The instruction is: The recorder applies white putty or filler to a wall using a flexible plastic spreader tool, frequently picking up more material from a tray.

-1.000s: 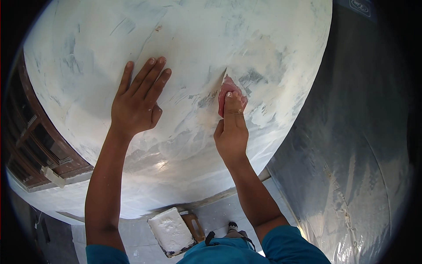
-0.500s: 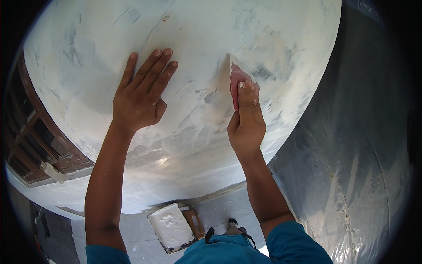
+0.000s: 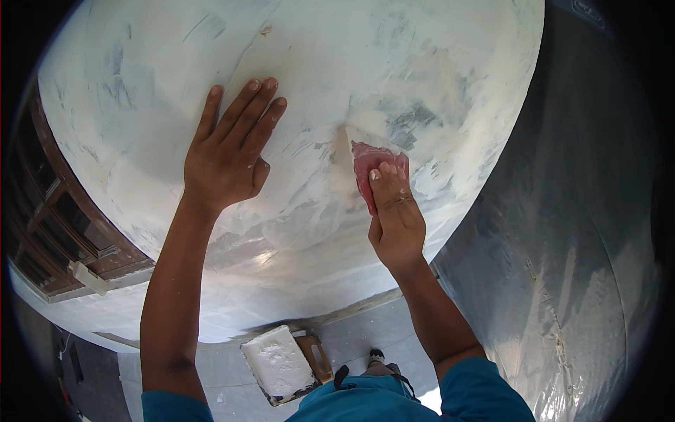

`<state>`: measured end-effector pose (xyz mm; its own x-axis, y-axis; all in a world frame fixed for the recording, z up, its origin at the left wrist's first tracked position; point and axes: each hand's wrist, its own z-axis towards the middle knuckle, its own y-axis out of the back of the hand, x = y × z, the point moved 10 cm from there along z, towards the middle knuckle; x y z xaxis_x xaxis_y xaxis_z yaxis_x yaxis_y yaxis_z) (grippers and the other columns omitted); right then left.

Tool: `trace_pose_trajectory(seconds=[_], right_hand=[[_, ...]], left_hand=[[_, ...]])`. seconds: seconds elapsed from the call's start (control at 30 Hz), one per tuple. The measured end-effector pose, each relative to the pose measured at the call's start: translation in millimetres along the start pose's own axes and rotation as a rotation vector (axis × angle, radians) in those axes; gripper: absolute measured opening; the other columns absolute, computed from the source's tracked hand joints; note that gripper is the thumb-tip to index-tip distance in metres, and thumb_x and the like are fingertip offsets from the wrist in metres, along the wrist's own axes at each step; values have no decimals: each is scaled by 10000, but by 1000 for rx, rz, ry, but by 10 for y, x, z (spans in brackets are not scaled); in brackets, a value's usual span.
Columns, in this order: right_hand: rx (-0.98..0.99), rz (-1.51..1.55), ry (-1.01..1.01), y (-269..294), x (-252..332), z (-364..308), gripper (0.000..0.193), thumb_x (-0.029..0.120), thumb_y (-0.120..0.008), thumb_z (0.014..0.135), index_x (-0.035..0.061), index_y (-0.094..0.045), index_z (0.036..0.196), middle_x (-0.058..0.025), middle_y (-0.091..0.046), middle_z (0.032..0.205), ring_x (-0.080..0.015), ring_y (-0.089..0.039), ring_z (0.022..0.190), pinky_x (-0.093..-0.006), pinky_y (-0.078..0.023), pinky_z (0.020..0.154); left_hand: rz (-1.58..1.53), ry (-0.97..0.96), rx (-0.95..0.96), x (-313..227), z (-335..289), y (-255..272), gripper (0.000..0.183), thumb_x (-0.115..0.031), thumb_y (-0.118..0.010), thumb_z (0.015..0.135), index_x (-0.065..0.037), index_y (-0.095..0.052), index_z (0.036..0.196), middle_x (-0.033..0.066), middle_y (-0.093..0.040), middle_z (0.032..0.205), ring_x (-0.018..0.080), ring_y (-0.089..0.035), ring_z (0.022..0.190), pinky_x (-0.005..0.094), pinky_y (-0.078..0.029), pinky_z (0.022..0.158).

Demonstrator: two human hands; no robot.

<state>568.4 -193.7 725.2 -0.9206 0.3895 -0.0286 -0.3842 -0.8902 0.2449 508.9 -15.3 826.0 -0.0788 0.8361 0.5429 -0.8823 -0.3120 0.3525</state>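
Note:
A white wall (image 3: 309, 84) with grey patches and streaks fills most of the head view. My left hand (image 3: 223, 158) lies flat against it, fingers stretched out and holding nothing. To the right, my right hand (image 3: 397, 218) is closed round a pink putty spreader (image 3: 365, 162). White paste coats the spreader's upper edge, which meets the wall beside a dark grey patch (image 3: 415, 119). White smears mark the fingertips of both hands. The fingers behind the spreader are hidden.
On the grey floor (image 3: 225, 380) below stands a tray of white paste (image 3: 279, 362), beside a brown piece with a slot (image 3: 316, 357). A brown-framed window (image 3: 77, 218) is set in the wall at left. Grey plastic sheeting (image 3: 562, 232) hangs at right.
My right hand has drawn the putty spreader down and slightly left along the wall, and the spreader has tilted to the left. My left hand stays at nearly the same spot.

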Motion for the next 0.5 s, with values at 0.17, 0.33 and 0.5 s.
trace_pose_trajectory(seconds=[0.17, 0.33, 0.5], right_hand=[[41, -80, 22, -510, 139, 254, 492, -20, -557, 902, -67, -531, 1391, -313, -530, 1414, -435, -536, 1319, -511, -422, 1132], [247, -92, 88, -925, 611, -584, 486, 98, -542, 952, -46, -512, 1415, -282, -515, 1449, -411, -484, 1381, -499, -365, 1180], [266, 146, -42, -449, 439, -465, 417, 5, -583, 894, -14, -625, 1309, -217, -644, 1321, -329, -604, 1276, -466, -460, 1113]], left_hand=[[0, -7, -5, -14, 31, -20, 679, -82, -529, 716, -100, -586, 1392, 62, -524, 1515, 215, -455, 1435, 525, -234, 1249], [-31, -7, -7, 0, 20, -7, 699, -81, -534, 716, -69, -558, 1414, 69, -518, 1519, 221, -445, 1442, 528, -230, 1249], [-116, -12, -17, 51, -35, 8, 722, -63, -534, 715, -55, -528, 1437, 93, -499, 1531, 237, -428, 1453, 522, -224, 1251]])
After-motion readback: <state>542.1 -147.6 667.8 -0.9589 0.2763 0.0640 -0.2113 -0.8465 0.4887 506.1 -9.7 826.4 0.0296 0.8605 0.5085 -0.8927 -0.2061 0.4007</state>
